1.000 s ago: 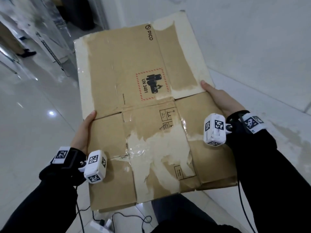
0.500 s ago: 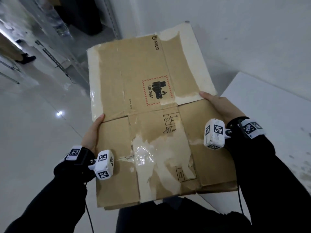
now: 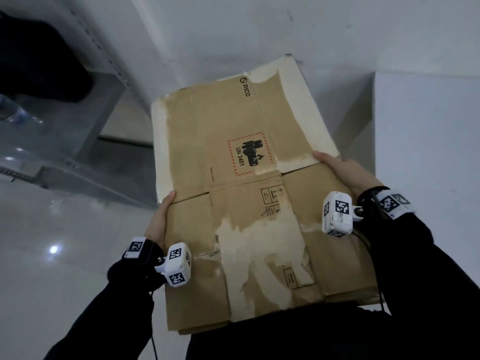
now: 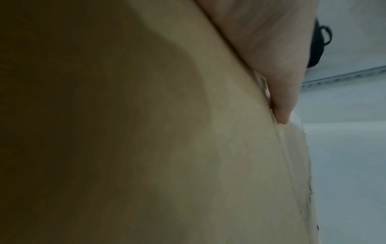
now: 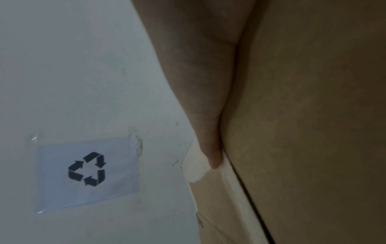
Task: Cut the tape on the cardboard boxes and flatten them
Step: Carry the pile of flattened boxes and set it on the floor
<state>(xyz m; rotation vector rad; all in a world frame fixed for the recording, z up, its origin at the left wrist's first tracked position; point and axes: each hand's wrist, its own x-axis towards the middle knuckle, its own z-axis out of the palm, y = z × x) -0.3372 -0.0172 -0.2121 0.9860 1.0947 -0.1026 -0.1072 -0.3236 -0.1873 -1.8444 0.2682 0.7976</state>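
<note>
A flattened brown cardboard box (image 3: 233, 162), printed with "PICO" and a "UN 3481" label, is held in the air in front of me. Torn pale patches and tape remnants (image 3: 259, 245) cover its near half. My left hand (image 3: 159, 216) grips its left edge, thumb on top, fingers hidden beneath. My right hand (image 3: 342, 172) grips the right edge the same way. In the left wrist view the thumb (image 4: 282, 92) lies along the cardboard (image 4: 188, 148). The right wrist view shows the right thumb (image 5: 208, 123) pressed against the cardboard (image 5: 313, 132).
A white wall (image 3: 285, 27) rises behind the box. A white bin or panel (image 3: 426, 141) with a recycling sign (image 5: 87, 170) stands to the right. A metal frame (image 3: 109, 81) and glossy floor (image 3: 52, 255) lie to the left.
The box has been carried forward and up toward the wall and the white panel on the right. Both hands keep the same grip on its side edges.
</note>
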